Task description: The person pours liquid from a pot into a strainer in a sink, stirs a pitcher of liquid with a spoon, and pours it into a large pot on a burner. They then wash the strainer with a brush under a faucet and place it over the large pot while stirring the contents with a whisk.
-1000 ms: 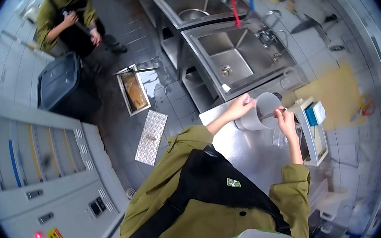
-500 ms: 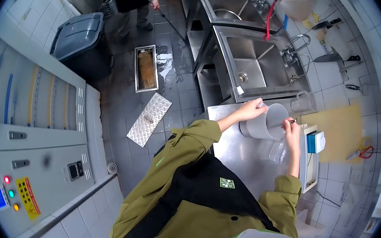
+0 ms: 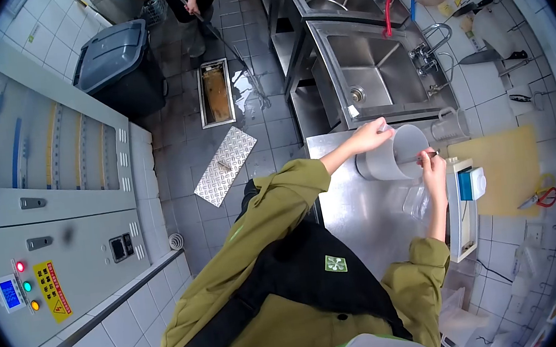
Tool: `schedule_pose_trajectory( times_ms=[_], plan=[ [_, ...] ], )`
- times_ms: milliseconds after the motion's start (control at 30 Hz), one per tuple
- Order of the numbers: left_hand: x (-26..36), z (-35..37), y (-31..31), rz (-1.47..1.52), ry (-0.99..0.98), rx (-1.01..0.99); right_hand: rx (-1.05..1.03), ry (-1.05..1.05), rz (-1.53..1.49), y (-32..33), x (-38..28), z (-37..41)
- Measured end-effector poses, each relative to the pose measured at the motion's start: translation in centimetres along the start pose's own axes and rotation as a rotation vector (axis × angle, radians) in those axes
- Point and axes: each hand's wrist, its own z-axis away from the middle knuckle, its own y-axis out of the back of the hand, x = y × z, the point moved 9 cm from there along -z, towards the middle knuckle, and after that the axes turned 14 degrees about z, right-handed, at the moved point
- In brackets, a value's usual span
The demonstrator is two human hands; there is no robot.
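Observation:
A translucent white plastic jug [image 3: 378,163] stands on the steel counter [image 3: 343,214], its open mouth showing toward the right. My left hand [image 3: 370,136] is closed at the upper left of its rim, where a handle seems to be. In my closed right hand [image 3: 432,169] is a thin utensil [image 3: 409,159] that reaches into the jug. The utensil's working end is hidden, and the jug's contents cannot be made out. Just below the jug sits a clear plastic container [image 3: 417,203]. Close behind the jug stands a clear measuring jug [image 3: 449,126].
Two steel sinks [image 3: 376,78] adjoin the counter. A white-framed box [image 3: 463,222] and a yellow board [image 3: 505,173] are to the right. On the wet floor lie an open drain [image 3: 217,95] and its metal cover [image 3: 226,165]. A co-worker [image 3: 196,6] holds a mop [image 3: 227,43].
My view has shifted slightly, so the scene sits a little differently. The right hand and utensil remain at the jug's mouth. The co-worker's mop has moved toward the drain.

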Motion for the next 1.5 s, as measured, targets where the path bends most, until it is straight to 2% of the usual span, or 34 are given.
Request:
schedule_pose_trajectory(
  times_ms=[100, 167, 233, 367, 467, 567, 633, 733, 833, 933, 1033, 1067, 1200, 1300, 1400, 1500],
  plan=[
    [0.1, -0.1, 0.0, -0.042, 0.001, -0.007, 0.119, 0.069, 0.084, -0.7, -0.4, 0.0],
    [0.1, -0.1, 0.1, -0.035, 0.007, 0.003, 0.13, 0.065, -0.04, -1.8, -1.1, 0.4],
    [0.0, 0.1, 0.2, -0.037, 0.011, 0.016, 0.067, 0.103, -0.071, -2.4, -2.5, 0.9],
    [0.1, 0.2, 0.3, -0.034, -0.02, 0.048, -0.148, 0.008, -0.057, -1.5, -1.8, 1.0],
    [0.2, 0.2, 0.4, -0.034, -0.022, 0.05, -0.061, -0.058, -0.041, -0.3, 0.1, 0.4],
    [0.1, 0.3, 0.4, -0.043, -0.018, 0.048, 0.064, 0.041, 0.086, -0.7, -0.2, 0.1],
    [-0.3, 0.3, 0.5, -0.032, -0.004, 0.041, 0.067, 0.06, 0.023, -1.4, -1.0, 0.2],
    [-0.3, 0.9, -0.2, 0.115, 0.027, -0.144, 0.039, 0.055, -0.104, -1.9, -1.5, 0.5],
    [-0.9, 1.8, -0.6, 0.18, 0.11, -0.246, -0.073, 0.002, -0.158, -1.9, -1.3, 0.7],
    [-1.5, 2.6, -0.5, 0.242, 0.098, -0.132, -0.146, -0.011, -0.071, -1.3, -1.1, 0.2],
    [-1.6, 3.2, -0.5, 0.259, 0.109, -0.061, -0.123, -0.014, 0.113, -0.2, -2.6, -0.9],
    [-1.5, 3.3, -0.5, 0.25, 0.108, -0.061, -0.06, 0.062, 0.112, -0.3, -3.0, -1.2],
    [-1.1, 3.7, 0.0, 0.23, 0.054, 0.02, 0.009, 0.065, 0.025, -1.7, -3.6, -1.0],
    [-0.8, 4.1, 0.3, 0.204, -0.02, 0.103, -0.062, 0.021, -0.103, -2.1, -4.0, -0.3],
    [-0.7, 4.4, 0.6, 0.193, -0.056, 0.141, -0.169, -0.062, -0.095, -1.8, -2.7, 0.1],
    [-0.9, 4.5, 0.8, 0.196, -0.03, 0.129, -0.122, -0.068, 0.049, -0.7, -2.9, -0.2]
  ],
)
